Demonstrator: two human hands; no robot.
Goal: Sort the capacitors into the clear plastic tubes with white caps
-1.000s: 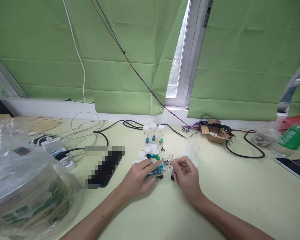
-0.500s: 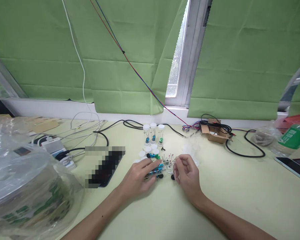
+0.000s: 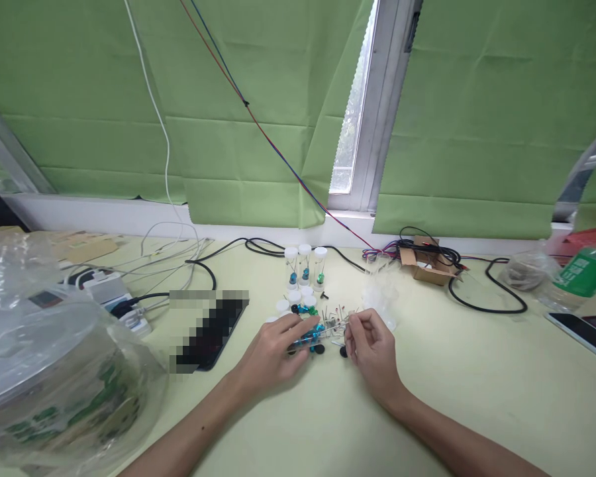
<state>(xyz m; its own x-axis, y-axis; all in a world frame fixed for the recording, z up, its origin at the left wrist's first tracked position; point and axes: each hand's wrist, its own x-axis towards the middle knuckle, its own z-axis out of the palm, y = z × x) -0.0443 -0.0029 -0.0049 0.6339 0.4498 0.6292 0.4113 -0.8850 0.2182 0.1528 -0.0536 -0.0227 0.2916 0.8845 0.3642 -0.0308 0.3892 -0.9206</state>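
My left hand point(image 3: 273, 354) rests on the pale green table point(image 3: 477, 397), its fingers closed around a clear tube point(image 3: 312, 336) with blue parts inside. My right hand point(image 3: 372, 348) is just to the right, thumb and forefinger pinched on a small wire-legged component point(image 3: 342, 324) near the tube's open end. Loose small components and black caps point(image 3: 322, 348) lie between the hands. Behind them stand three upright clear vials point(image 3: 304, 266) with white caps, holding blue and green parts, and several white caps point(image 3: 295, 301) lie in front of the vials.
A large plastic-wrapped bundle point(image 3: 44, 371) fills the left front. A black phone point(image 3: 213, 331), a white power strip point(image 3: 112, 298) and cables point(image 3: 481, 291) lie behind. A small cardboard box point(image 3: 427, 265), a green bottle point(image 3: 583, 275) and a dark tablet point(image 3: 583, 334) sit to the right.
My right hand has shifted slightly, dipping and coming back near the tube's end. My left hand and the tube have stayed almost still.
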